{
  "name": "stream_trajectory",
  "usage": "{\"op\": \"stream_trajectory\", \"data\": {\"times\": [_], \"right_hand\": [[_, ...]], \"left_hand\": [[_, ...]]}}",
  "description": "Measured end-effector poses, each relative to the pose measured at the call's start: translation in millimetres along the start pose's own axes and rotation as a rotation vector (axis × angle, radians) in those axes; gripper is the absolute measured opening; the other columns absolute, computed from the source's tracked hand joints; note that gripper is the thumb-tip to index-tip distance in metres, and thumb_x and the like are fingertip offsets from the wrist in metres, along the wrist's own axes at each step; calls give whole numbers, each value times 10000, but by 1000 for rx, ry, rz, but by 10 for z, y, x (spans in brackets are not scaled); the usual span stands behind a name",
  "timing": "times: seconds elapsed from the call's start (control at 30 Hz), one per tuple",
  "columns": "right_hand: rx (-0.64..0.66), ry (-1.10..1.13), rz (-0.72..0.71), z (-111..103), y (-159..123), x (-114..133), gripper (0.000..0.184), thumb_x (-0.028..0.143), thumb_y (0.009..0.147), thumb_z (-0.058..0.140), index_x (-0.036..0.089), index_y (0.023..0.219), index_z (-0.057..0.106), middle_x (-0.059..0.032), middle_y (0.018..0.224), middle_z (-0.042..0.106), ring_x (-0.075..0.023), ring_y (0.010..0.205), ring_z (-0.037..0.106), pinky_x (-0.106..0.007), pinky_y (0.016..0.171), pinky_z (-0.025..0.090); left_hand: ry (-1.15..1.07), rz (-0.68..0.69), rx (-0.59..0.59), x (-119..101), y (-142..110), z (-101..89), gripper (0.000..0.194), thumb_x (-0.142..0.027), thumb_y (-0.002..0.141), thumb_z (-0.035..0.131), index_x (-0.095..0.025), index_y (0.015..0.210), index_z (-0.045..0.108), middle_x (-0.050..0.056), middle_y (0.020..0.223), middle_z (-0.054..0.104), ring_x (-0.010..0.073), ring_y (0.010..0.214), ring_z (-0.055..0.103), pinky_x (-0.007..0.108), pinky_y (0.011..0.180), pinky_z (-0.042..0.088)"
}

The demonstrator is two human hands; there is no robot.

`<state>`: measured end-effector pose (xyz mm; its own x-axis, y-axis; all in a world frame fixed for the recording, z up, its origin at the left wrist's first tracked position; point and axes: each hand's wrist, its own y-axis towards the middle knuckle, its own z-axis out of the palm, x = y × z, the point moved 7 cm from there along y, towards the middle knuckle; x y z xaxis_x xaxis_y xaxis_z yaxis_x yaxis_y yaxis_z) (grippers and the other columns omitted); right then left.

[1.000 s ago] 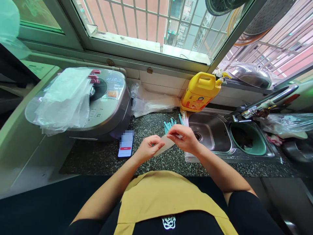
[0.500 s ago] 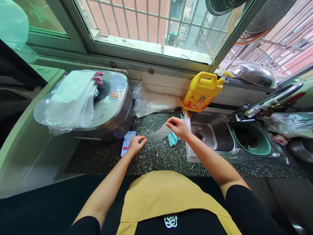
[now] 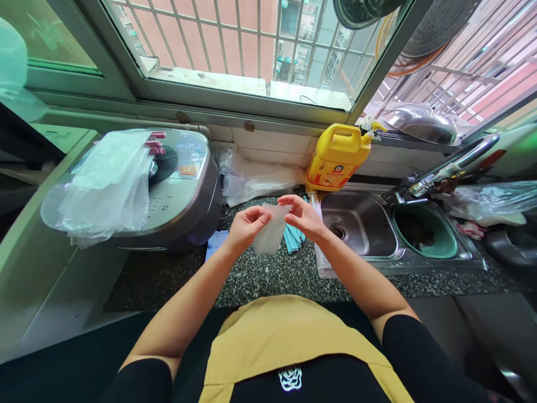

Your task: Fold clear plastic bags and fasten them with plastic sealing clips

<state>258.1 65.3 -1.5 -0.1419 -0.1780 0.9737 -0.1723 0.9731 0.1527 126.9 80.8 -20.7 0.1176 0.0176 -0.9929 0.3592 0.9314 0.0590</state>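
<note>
A small, frosted translucent plastic bag (image 3: 268,239) hangs over the counter between my two hands. My left hand (image 3: 246,226) pinches its upper left edge between thumb and fingers. At the upper right corner, my right hand (image 3: 306,218) has its thumb and curved fingers around the bag's top. Several turquoise strips (image 3: 293,240) lie on the dark speckled counter (image 3: 268,280), just beyond the bag and below my right hand. A phone (image 3: 215,243) with a lit screen lies left of my left hand, partly covered by it.
A rice cooker (image 3: 197,207) at left carries a pile of translucent bags (image 3: 109,184) with pink clips. More plastic bags (image 3: 260,184) lie along the wall. A yellow pump jug (image 3: 335,159) stands by the steel sink (image 3: 364,224), with a green basin (image 3: 447,240) further right.
My left hand has risen and moved right, closer to my right hand. The bag, stretched sideways between the hands before, now hangs downward. The camera view has shifted slightly.
</note>
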Motion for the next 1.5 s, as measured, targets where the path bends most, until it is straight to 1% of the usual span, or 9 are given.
{"op": "stream_trajectory", "data": {"times": [0.2, 0.4, 0.53, 0.63, 0.83, 1.07, 1.23, 1.37, 1.5], "right_hand": [[-193, 87, 83, -15, -130, -269, 463, 639, 670, 637, 180, 672, 573, 11, 635, 577, -116, 611, 523, -268, 629, 449], [-225, 134, 17, 21, -144, -199, 517, 627, 648, 667, 208, 944, 595, -16, 790, 633, -138, 719, 579, -279, 697, 483], [-348, 99, 1, -37, -161, -155, 386, 567, 696, 656, 203, 810, 593, 3, 730, 599, -120, 663, 543, -272, 682, 477], [-330, 78, 16, -12, -165, -138, 350, 544, 725, 636, 197, 731, 587, -4, 713, 599, -128, 660, 544, -282, 680, 480], [-289, 127, 18, 22, -198, -146, 455, 568, 653, 693, 210, 919, 603, -16, 788, 627, -138, 712, 569, -281, 705, 489], [-326, 14, 59, 30, -301, -217, 290, 473, 750, 627, 187, 712, 645, -20, 707, 648, -142, 664, 570, -289, 686, 482], [-309, -100, -18, 36, -336, -91, 214, 382, 785, 597, 185, 720, 651, -23, 729, 662, -145, 694, 582, -292, 708, 481], [-314, -176, -66, 41, -363, -27, 176, 326, 810, 569, 190, 726, 642, -19, 718, 653, -144, 694, 576, -292, 704, 473], [-320, -239, -129, 49, -378, 13, 171, 314, 822, 559, 193, 726, 634, -18, 714, 639, -148, 700, 568, -301, 712, 464]], "left_hand": [[-79, 14, -91, -36, -54, -57, 359, -486, 613, 751, -146, 624, 634, -1, 625, 593, 105, 597, 507, 219, 565, 425], [-56, 44, -124, -80, -92, -71, 373, -495, 631, 738, -146, 598, 610, -10, 604, 558, 96, 581, 481, 211, 551, 410], [-24, 24, -45, -100, -115, -1, 351, -481, 654, 727, -146, 671, 625, 4, 652, 590, 104, 597, 512, 219, 566, 430], [-45, 29, -49, -139, -106, 10, 384, -493, 623, 745, -161, 785, 640, 8, 694, 620, 110, 609, 535, 215, 560, 436], [-21, 132, -211, -226, -99, -79, 348, -496, 658, 712, -162, 624, 620, -11, 594, 555, 99, 573, 477, 212, 535, 393], [-46, 143, -301, -123, -151, -177, 302, -468, 675, 704, -175, 679, 631, -7, 631, 574, 105, 603, 502, 216, 571, 419], [58, 275, -165, -324, -117, -184, 368, -479, 734, 649, -204, 975, 612, 52, 923, 637, 151, 816, 582, 268, 732, 472], [326, 424, -32, -586, -117, -68, 233, -389, 718, 693, -197, 820, 607, 73, 1024, 616, 197, 981, 567, 342, 876, 449], [481, 402, 20, -612, -86, 50, 136, -318, 735, 675, -192, 725, 625, 77, 987, 651, 218, 975, 579, 398, 913, 431]]}}
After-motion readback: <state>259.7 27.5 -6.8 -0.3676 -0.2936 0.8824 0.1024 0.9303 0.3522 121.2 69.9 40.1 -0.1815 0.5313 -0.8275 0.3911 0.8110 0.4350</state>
